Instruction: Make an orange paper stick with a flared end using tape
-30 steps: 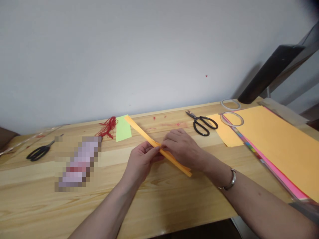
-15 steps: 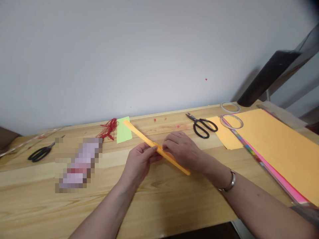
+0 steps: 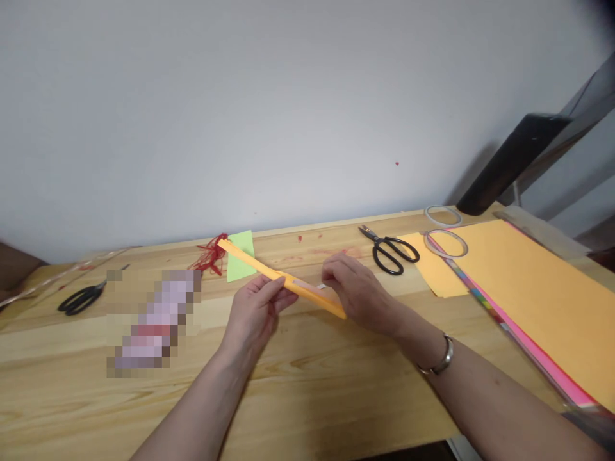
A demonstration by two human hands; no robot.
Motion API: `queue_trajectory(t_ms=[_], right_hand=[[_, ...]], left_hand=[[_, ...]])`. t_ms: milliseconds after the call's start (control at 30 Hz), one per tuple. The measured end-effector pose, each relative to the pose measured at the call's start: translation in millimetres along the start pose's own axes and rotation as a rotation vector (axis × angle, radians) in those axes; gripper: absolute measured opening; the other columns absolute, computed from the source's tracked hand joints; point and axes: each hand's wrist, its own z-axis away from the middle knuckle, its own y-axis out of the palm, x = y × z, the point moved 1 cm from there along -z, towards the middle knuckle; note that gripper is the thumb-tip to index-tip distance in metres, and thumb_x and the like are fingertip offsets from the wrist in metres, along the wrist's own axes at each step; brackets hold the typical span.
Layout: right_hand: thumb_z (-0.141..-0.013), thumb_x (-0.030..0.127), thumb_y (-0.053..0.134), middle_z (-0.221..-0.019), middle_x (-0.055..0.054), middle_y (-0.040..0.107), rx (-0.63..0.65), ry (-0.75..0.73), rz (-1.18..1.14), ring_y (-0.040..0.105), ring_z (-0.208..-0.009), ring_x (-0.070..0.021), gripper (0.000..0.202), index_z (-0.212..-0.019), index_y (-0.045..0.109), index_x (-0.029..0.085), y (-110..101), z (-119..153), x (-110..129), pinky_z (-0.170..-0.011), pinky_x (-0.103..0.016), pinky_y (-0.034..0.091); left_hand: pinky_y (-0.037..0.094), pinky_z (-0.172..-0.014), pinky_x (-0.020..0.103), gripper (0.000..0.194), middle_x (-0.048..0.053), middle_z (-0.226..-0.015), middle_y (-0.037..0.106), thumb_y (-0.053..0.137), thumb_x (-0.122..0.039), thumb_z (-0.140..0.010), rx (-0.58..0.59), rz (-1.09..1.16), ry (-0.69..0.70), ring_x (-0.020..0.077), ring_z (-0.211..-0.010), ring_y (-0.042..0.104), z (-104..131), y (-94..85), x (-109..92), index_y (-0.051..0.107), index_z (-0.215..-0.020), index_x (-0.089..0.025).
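A pale wooden table (image 3: 307, 390) runs across the view, its far edge against a plain grey-white wall (image 3: 288, 96). At the far left lies a pair of black scissors (image 3: 81, 298), flat on the wood. Right of them, nearer the middle, is a blurred patch that cannot be made out. Farther back, a tangle of red thread (image 3: 210, 254) sits beside a light green paper slip (image 3: 239, 255).

Over the middle of the table the left hand (image 3: 252, 314) has its fingers closed in a pinch on a folded orange paper strip (image 3: 269, 274), thumb on top. The strip slants from its far-left tip, over the green slip by the red thread, down to its near-right end at the right hand (image 3: 358, 291). That hand's fingers are curled, pinching the strip's right part; a strip of white tape shows on the strip between the two hands. A metal bracelet (image 3: 439, 362) circles the right wrist.

Farther right lies a second pair of black scissors (image 3: 391, 250), then a small orange sheet (image 3: 435, 269). Two clear tape rings (image 3: 446, 242) rest at the far end of a large orange paper stack (image 3: 538, 288), with pink sheets showing along its near edge. A dark bar (image 3: 509, 163) leans at the far right.
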Motion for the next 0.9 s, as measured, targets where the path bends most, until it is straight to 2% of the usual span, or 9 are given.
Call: queue_trajectory(t_ms=[133,200,300,400,500,567,700,900], right_hand=[[-0.092,0.016,0.037,-0.097,-0.006,0.059,-0.160,0.235,-0.341,0.052,-0.059,-0.0083,0.012,-0.086,0.048,0.018,-3.4,-3.1,-5.4,-0.062,-0.026,0.046],[-0.090,0.017,0.042,-0.096,-0.005,0.062,-0.172,0.282,-0.372,0.052,-0.056,-0.0075,0.010,-0.086,0.051,0.018,-3.4,-3.8,-7.9,-0.060,-0.025,0.047],[-0.084,0.015,0.054,-0.087,-0.003,0.062,-0.074,0.160,-0.244,0.056,-0.071,-0.0121,0.009,-0.091,0.058,0.018,-0.8,-3.2,-7.6,-0.067,-0.026,0.047],[-0.083,0.019,0.059,-0.091,-0.005,0.061,0.067,0.050,-0.171,0.056,-0.085,-0.0146,0.015,-0.098,0.060,0.018,3.7,-0.5,-4.7,-0.076,-0.028,0.047],[-0.084,0.018,0.057,-0.087,-0.004,0.058,0.135,0.042,-0.125,0.054,-0.082,-0.0136,0.007,-0.089,0.062,0.018,6.1,1.3,-2.0,-0.075,-0.027,0.045],[-0.084,0.014,0.056,-0.080,-0.002,0.057,0.124,0.043,-0.133,0.053,-0.078,-0.0129,0.008,-0.079,0.061,0.017,5.3,0.8,-0.7,-0.073,-0.026,0.044],[-0.083,0.009,0.053,-0.075,0.000,0.054,-0.033,0.094,-0.231,0.051,-0.075,-0.0123,0.013,-0.074,0.055,0.017,-0.4,-3.1,-0.9,-0.070,-0.026,0.043],[-0.084,0.017,0.052,-0.071,0.000,0.050,-0.330,0.237,-0.237,0.048,-0.067,-0.0130,0.012,-0.072,0.050,0.019,-11.3,-7.7,-11.0,-0.063,-0.027,0.041]], left_hand=[[0.055,-0.066,0.025,0.013,0.004,-0.067,0.070,0.073,-0.019,-0.066,-0.051,0.019,0.042,0.0131,-0.064,0.066,-1.1,-0.9,-3.8,0.062,-0.067,-0.012],[0.054,-0.064,0.024,0.014,0.004,-0.067,0.070,0.073,-0.019,-0.066,-0.048,0.001,0.045,0.0129,-0.064,0.066,0.0,1.0,-3.7,0.062,-0.067,-0.012],[0.053,-0.061,0.023,0.016,0.004,-0.069,0.070,0.074,-0.022,-0.066,0.005,-0.029,0.027,0.0137,-0.065,0.066,3.7,5.6,0.4,0.064,-0.071,-0.011],[0.052,-0.060,0.023,0.020,0.005,-0.072,0.071,0.075,-0.025,-0.065,0.085,-0.074,0.000,0.0144,-0.066,0.066,8.6,9.6,6.9,0.065,-0.076,-0.012],[0.053,-0.060,0.024,0.021,0.002,-0.067,0.068,0.075,-0.027,-0.066,0.115,-0.133,0.004,0.0135,-0.063,0.065,12.4,11.4,10.1,0.066,-0.078,-0.013],[0.054,-0.060,0.024,0.021,0.001,-0.064,0.066,0.075,-0.028,-0.065,0.092,-0.150,0.019,0.0134,-0.062,0.064,13.3,11.6,8.7,0.066,-0.076,-0.013],[0.054,-0.061,0.024,0.020,0.003,-0.068,0.068,0.075,-0.026,-0.065,-0.015,-0.102,0.063,0.0134,-0.064,0.064,10.6,9.0,0.1,0.064,-0.073,-0.012],[0.055,-0.060,0.022,0.013,0.002,-0.066,0.069,0.074,-0.020,-0.064,-0.115,0.024,0.140,0.0105,-0.060,0.063,3.3,1.7,-9.8,0.065,-0.069,-0.012]])
